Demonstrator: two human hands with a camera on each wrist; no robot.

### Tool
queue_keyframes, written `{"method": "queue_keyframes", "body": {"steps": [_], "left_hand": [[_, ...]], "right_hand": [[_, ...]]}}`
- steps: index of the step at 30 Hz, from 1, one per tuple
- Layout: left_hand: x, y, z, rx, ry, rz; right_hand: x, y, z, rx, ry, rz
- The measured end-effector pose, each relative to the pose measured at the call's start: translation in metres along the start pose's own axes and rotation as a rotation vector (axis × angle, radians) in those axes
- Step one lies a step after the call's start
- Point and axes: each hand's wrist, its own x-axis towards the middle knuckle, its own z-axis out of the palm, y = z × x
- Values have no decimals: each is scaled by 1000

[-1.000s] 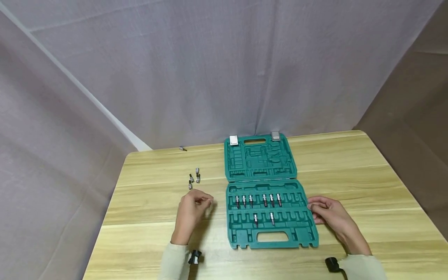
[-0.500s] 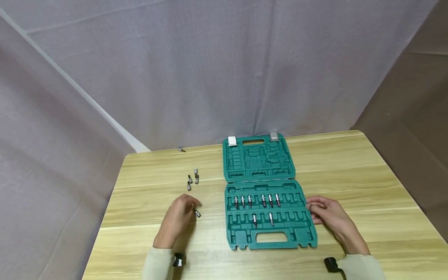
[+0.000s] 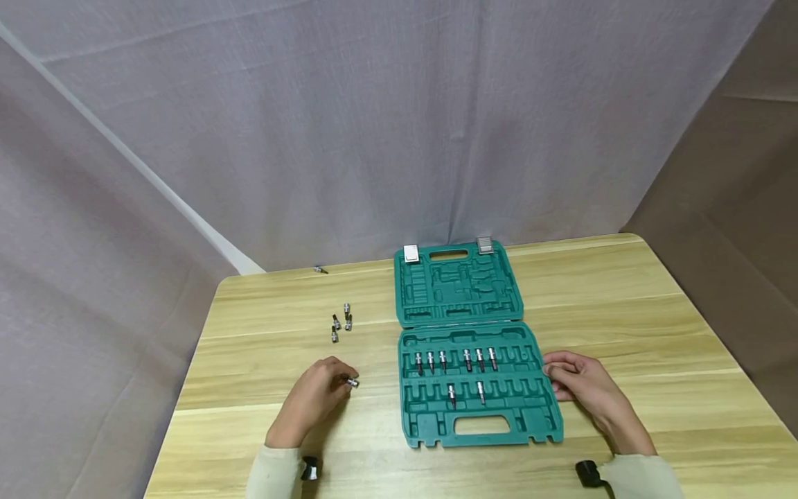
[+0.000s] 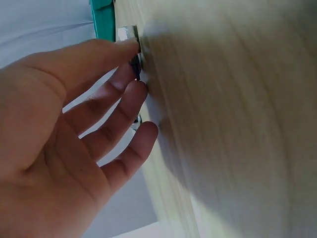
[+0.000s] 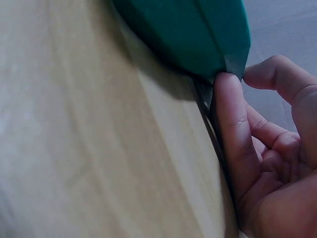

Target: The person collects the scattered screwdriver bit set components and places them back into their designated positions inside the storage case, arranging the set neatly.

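My left hand [image 3: 316, 391] is low over the table, left of the open green tool case [image 3: 411, 424]. Between its thumb and index finger it pinches a small bit socket [image 3: 352, 382], silver at one end and dark at the tip. The left wrist view shows this bit socket [image 4: 127, 33] close to the wood, the other fingers loosely bent. At the case's right edge, my right hand [image 3: 586, 384] grips the rim with thumb and fingers. In the right wrist view the thumb and a finger meet the green case [image 5: 198, 34] at its corner. Several bit sockets [image 3: 480, 359] sit in the case's slots.
Several loose bit sockets [image 3: 334, 335] lie in a cluster beyond my left hand. One more bit socket [image 3: 321, 269] lies by the table's back edge. The case lid [image 3: 458, 315], with two metal latches, lies back near the grey curtain [image 3: 349, 138].
My left hand moved left and toward me. A bit socket came into view at its fingertips and is now pinched there. My right hand stays at the case edge. The head view shifted slightly.
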Motion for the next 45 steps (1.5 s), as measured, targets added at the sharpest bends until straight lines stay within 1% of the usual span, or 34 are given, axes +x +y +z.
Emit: {"method": "queue_keyframes", "body": {"steps": [3, 6, 15, 18, 21, 24, 28, 32, 36, 43, 45], "left_hand": [[-1, -1, 2, -10, -6, -9], [-2, -1, 4, -8, 2, -17], [-5, 5, 12, -4, -3, -90], [-5, 8, 15, -7, 13, -106], [-5, 10, 18, -35, 37, -109], [-3, 12, 22, -82, 63, -110], [-1, 18, 23, -163, 100, -127], [2, 25, 24, -285, 121, -150], [4, 36, 25, -391, 132, -162], [10, 54, 31, -471, 122, -156], [11, 58, 33, -492, 128, -155]], "right_hand": [[0, 0, 0, 2, -2, -1], [1, -1, 0, 0, 5, -2], [0, 0, -1, -11, -11, 9], [0, -1, -1, -10, -14, 9], [-1, -1, -1, -7, -13, 14], [-1, -1, -1, -8, -11, 17], [1, 0, 0, -15, 0, 8], [1, 0, 0, -18, 6, 4], [1, 0, 0, -16, 2, 7], [1, 1, 0, -25, 5, 34], [2, 1, 0, -29, 8, 39]]}}
